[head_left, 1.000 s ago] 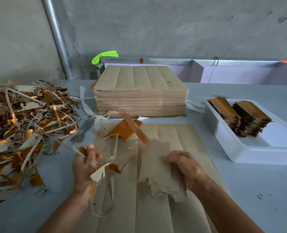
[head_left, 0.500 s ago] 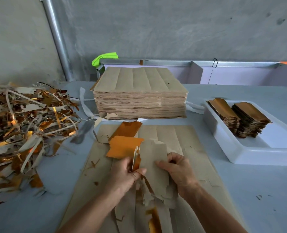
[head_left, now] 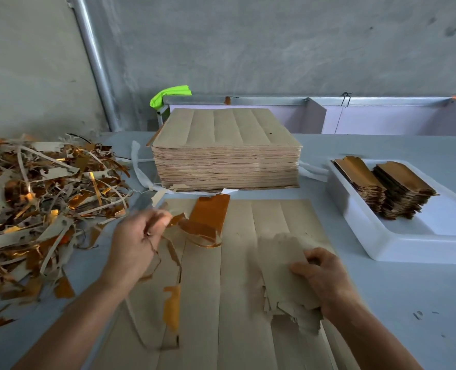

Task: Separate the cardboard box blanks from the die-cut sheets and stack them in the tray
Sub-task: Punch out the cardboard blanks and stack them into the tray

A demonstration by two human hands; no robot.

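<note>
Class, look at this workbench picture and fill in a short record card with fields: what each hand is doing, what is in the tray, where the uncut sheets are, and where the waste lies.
Left hand: grip pinches thin trim strips, blurred, over the flat sheet
Right hand: grip holds a bunch of separated blanks, plain side up
Tray: white, on the right, holding two stacks of gold-faced blanks
Uncut sheets: tall pile at the back centre
Waste: scrap heap on the left
Table: pale blue-grey
</note>
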